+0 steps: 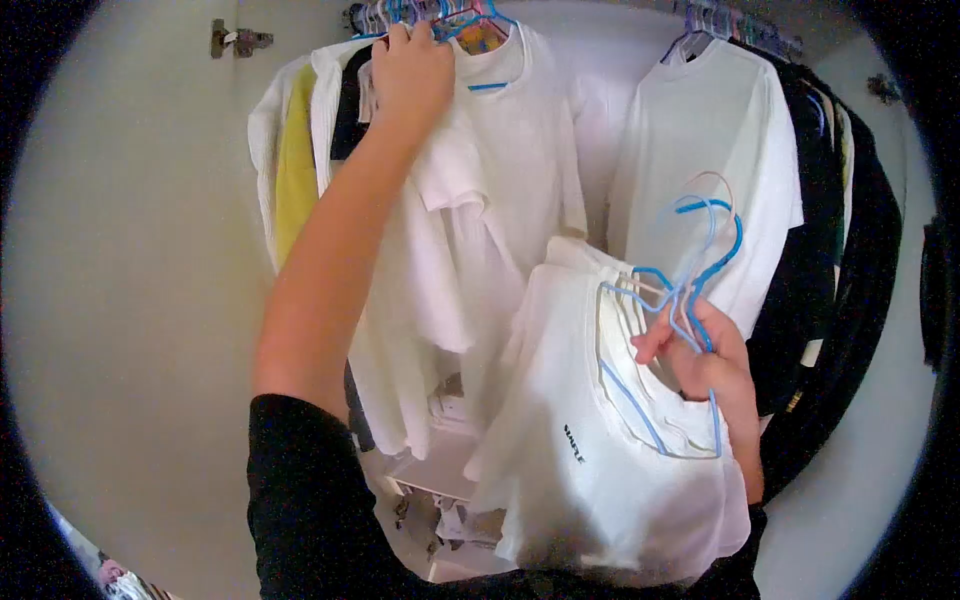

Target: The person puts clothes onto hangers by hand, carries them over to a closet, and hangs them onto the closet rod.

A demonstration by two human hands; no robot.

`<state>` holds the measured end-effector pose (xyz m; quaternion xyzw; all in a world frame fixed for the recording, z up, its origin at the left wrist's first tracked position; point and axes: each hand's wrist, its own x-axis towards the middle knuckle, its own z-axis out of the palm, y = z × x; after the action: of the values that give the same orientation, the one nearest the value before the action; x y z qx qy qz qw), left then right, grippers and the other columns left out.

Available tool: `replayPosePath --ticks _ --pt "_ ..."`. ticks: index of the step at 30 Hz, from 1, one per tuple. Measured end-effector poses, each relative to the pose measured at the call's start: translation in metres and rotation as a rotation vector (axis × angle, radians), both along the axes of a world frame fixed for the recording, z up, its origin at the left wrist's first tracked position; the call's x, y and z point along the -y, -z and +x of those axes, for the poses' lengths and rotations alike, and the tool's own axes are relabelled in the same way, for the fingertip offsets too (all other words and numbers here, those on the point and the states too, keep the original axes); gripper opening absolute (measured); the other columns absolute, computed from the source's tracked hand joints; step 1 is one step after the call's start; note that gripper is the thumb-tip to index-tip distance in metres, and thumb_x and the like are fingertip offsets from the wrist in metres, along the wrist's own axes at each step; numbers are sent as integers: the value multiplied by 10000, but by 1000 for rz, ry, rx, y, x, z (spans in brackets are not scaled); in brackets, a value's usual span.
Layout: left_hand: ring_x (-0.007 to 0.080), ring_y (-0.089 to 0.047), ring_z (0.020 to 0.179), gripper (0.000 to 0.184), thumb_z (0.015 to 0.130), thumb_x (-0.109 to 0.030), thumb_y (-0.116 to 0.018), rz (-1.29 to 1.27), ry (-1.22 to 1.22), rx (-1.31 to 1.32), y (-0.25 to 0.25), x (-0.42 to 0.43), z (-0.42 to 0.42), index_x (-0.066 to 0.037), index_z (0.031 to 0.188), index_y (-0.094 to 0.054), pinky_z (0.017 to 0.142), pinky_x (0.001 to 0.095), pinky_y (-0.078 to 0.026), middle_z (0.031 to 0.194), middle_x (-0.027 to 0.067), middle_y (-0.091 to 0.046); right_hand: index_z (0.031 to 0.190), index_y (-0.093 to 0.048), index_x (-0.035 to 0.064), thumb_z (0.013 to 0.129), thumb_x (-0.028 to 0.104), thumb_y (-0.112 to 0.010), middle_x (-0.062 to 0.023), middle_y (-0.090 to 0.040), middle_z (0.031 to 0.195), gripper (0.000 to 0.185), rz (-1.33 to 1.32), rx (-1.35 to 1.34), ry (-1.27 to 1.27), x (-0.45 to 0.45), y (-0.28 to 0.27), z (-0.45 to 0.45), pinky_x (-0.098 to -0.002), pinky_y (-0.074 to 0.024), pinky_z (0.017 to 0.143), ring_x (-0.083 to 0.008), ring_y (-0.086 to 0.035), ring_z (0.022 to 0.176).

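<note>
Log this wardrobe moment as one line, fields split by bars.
left hand: up at hanging clothes | right hand: holding hangers bearing white shirts | front shirt: dark lettering

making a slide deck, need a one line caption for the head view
Left hand raised to the hanging clothes, right hand gripping hangers that carry white shirts.

Clothes row point(450, 260) left, another row point(740, 170) right, shirts point(610, 450) on hangers point(738, 238) in front between

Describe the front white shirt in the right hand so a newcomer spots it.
Face the open wardrobe; find the right hand holding bunched hangers before it. The front white shirt hangs there; small dark chest lettering separates it from plain-looking white shirts beyond.
</note>
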<state>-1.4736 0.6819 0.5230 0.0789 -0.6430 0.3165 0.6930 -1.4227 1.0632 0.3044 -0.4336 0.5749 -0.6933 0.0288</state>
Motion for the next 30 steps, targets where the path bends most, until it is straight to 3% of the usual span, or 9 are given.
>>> replayPosePath --ticks 4,7,8,11,13,15,18,26,30 --pt "323 -563 1137 180 785 -177 -662 35 -54 -18 40 9 11 -130 910 -783 922 544 -436 1115 92 -655 1148 -558 -24 689 21 -516 -181 -677 982 463 -19 40 43 0 10 -12 -328 -482 932 -261 -665 970" --pt "346 -523 1242 423 824 -204 -642 -28 -213 -88 75 -19 57 -191 1244 -695 990 614 -394 1346 89 -588 1162 -554 -37 731 -22 -516 -193 -683 1017 432 -95 -4 -39 3 24 -26 -392 -504 968 -301 -679 1015" --pt "323 -512 1282 377 800 -235 -686 -97 -151 -174 89 -39 74 -158 1165 -740 1013 577 -401 1436 91 -541 1166 -552 -39 739 -21 -525 -196 -685 1026 428 -89 -30 5 7 23 -18 -401 -507 971 -307 -679 1017" --pt "292 -585 1213 270 824 -274 -689 30 309 121 142 -93 116 -124 1027 -784 1026 483 -427 1371 100 -609 1127 -588 -25 782 35 -568 -170 -701 1017 351 -37 -114 157 21 18 1 -360 -506 933 -266 -676 997" --pt "239 -664 1032 334 913 -356 -635 504 646 744 165 -138 150 -62 887 -791 963 373 -460 1135 93 -718 1083 -626 -10 816 92 -602 -142 -715 1000 286 -9 -159 263 25 16 5 -311 -502 892 -219 -672 975" --pt "192 -668 902 484 959 -488 -591 808 1177 1092 197 -150 145 -36 956 -767 915 336 -468 956 78 -741 1042 -648 -3 834 172 -615 -114 -716 973 273 -23 -207 234 25 12 12 -306 -493 852 -198 -656 930" --pt "159 -640 889 562 944 -581 -591 998 1761 1171 223 -183 179 -41 1008 -733 893 326 -473 953 65 -720 1017 -661 -9 852 271 -631 -91 -708 944 326 -63 -228 285 37 5 55 -315 -487 819 -189 -634 879" --pt "145 -632 861 440 861 -410 -775 950 1901 1174 210 -186 133 -30 1049 -656 842 291 -475 936 38 -691 1060 -655 -7 925 420 -601 -95 -695 979 451 -99 -492 330 54 -22 -9 -334 -511 753 -189 -649 827" --pt "154 -663 886 347 882 -295 -745 957 2039 1248 204 -174 118 -50 1102 -637 875 310 -502 951 48 -703 994 -654 49 906 535 -584 -62 -665 903 498 -142 -175 271 68 -38 27 -292 -493 638 -163 -620 694"
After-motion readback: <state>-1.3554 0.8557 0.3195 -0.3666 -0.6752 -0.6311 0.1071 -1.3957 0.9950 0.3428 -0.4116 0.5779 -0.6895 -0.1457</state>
